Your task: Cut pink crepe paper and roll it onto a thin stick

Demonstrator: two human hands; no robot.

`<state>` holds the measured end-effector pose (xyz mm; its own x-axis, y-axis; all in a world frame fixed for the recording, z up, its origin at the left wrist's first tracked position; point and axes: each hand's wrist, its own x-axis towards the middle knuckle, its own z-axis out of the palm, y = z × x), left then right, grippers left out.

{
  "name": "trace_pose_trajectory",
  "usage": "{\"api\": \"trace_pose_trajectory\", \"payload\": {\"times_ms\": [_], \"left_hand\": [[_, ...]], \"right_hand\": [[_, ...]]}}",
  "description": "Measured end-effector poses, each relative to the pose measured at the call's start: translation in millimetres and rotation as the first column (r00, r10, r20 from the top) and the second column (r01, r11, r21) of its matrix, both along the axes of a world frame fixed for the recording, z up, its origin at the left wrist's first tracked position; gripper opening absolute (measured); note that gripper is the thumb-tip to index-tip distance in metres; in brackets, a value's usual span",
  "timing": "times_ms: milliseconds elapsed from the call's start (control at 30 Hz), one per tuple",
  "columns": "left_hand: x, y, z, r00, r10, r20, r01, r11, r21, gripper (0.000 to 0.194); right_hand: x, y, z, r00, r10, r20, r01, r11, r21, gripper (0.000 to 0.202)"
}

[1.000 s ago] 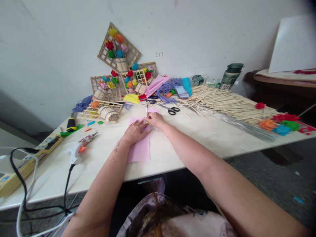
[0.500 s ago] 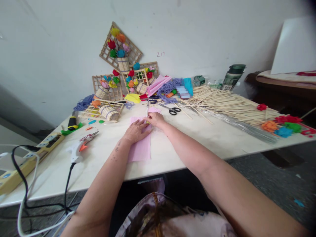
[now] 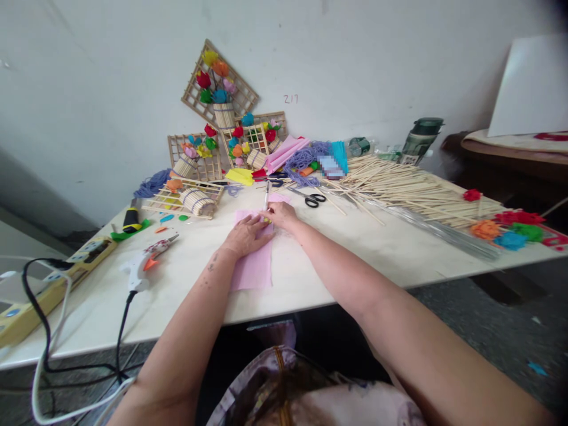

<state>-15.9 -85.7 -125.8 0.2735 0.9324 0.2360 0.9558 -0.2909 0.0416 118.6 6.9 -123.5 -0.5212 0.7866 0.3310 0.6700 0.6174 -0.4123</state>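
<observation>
Pressing down on the pink paper (image 3: 252, 271) in the head view, the left hand (image 3: 245, 236) lies palm down with its fingers loosely spread, holding the sheet flat without gripping anything. The right hand (image 3: 281, 216) is closed around a slim white pen (image 3: 267, 196), fingers bunched near its lower end, just beyond the left fingertips. The pen's long axis runs up and away from the person, its top end toward the wall and its lower end down at the paper. A small yellow piece (image 3: 267, 220) shows among the fingers, partly covered by them.

The pink paper sits near the middle of the white table (image 3: 346, 266), its long side running from the near edge toward the wall, leaning only slightly. Its middle is hidden by the hands.

Over on the left are a glue gun (image 3: 141, 266), nozzle toward the wall and off to the right, and a yellow power strip (image 3: 53, 293). Beyond the right hand, the black-handled scissors (image 3: 313, 200) lie with their handles angled toward the right. Farther right spreads a heap of thin wooden sticks (image 3: 390, 186), with a green-lidded bottle (image 3: 420, 142) standing tilted behind it.
</observation>
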Motion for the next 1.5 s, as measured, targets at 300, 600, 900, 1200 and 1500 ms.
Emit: {"api": "trace_pose_trajectory", "payload": {"times_ms": [300,600,900,1200,1500], "left_hand": [[-0.2,0.4,-0.9,1.000,0.020,0.006,-0.019,1.000,-0.015,0.052],[-0.8,0.8,-2.8,0.999,0.008,0.050,-0.009,1.000,0.001,0.049],[-0.2,0.2,-1.4,1.000,0.021,-0.010,-0.021,1.000,-0.012,0.051],[-1.9,1.7,-3.4,0.998,0.011,-0.055,-0.011,1.000,0.003,0.050],[-1.0,1.4,-2.3,0.998,0.022,-0.056,-0.023,1.000,-0.012,0.051]], "right_hand": [[-1.9,0.1,-0.5,0.999,-0.030,-0.012,0.030,0.999,0.020,0.038],[2.7,5.0,-0.5,0.997,-0.035,-0.070,0.034,0.999,-0.028,0.036],[2.8,5.4,-1.1,0.999,-0.029,-0.046,0.028,0.999,-0.025,0.038],[2.1,3.4,0.5,0.999,-0.034,-0.035,0.034,0.999,0.001,0.036],[2.5,3.7,0.4,0.997,-0.040,-0.066,0.040,0.999,-0.008,0.034]]}}
